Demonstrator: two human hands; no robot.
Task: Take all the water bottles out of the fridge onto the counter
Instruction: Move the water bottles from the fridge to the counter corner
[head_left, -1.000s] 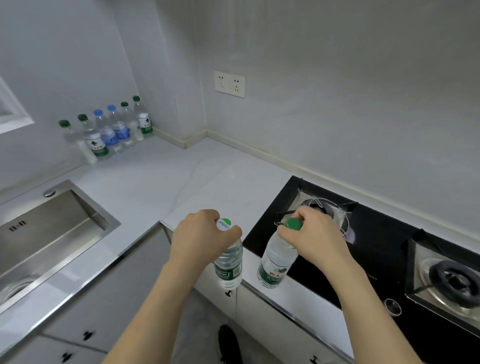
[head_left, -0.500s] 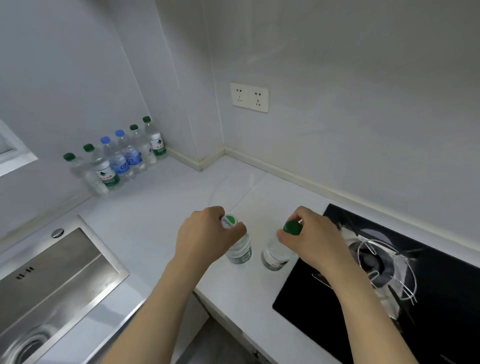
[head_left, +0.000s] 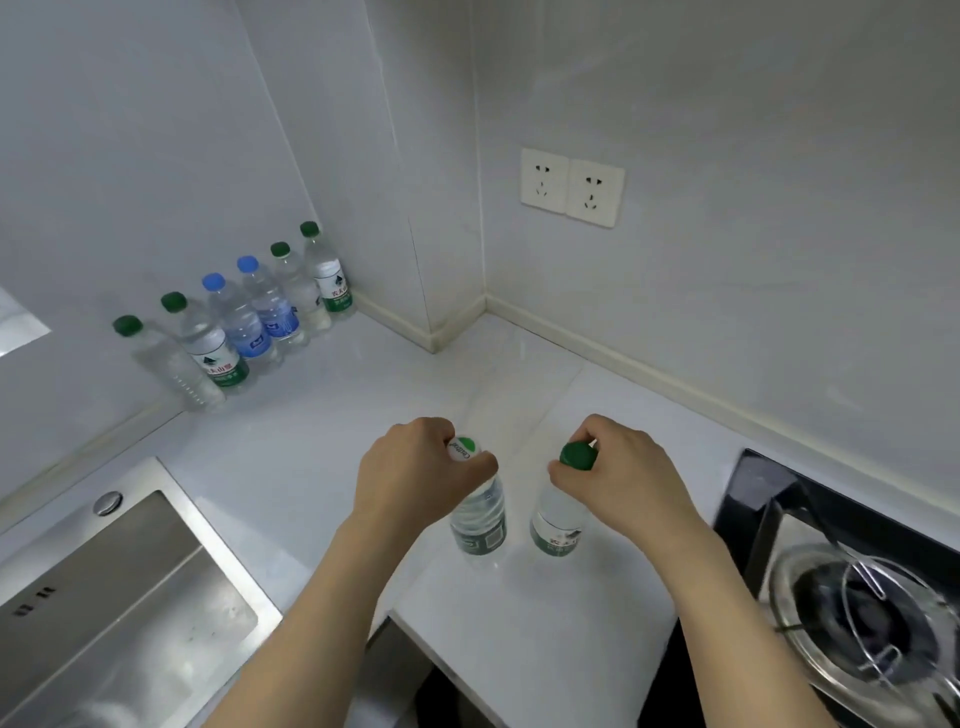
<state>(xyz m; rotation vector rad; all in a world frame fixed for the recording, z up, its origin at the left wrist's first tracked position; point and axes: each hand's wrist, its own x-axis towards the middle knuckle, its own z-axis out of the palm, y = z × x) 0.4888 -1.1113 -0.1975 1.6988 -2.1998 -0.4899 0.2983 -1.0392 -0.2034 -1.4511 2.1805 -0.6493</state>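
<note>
My left hand (head_left: 415, 478) grips the neck of a water bottle with a white and green cap (head_left: 478, 525), held upright over the white counter (head_left: 519, 623). My right hand (head_left: 623, 478) grips the neck of a second bottle with a dark green cap (head_left: 558, 530) just to its right. Whether their bases touch the counter I cannot tell. Against the back left wall stands a row of several more water bottles (head_left: 244, 327) with green and blue caps. The fridge is out of view.
A steel sink (head_left: 104, 597) lies at the lower left. At the right sits a black gas hob (head_left: 857, 613) with a burner and wire stand. Two wall sockets (head_left: 571, 193) are above the counter corner. The counter edge drops off below my arms.
Both hands have carried their bottles forward from the counter's front edge to over the counter, left of the hob. The view has moved in towards the corner.
</note>
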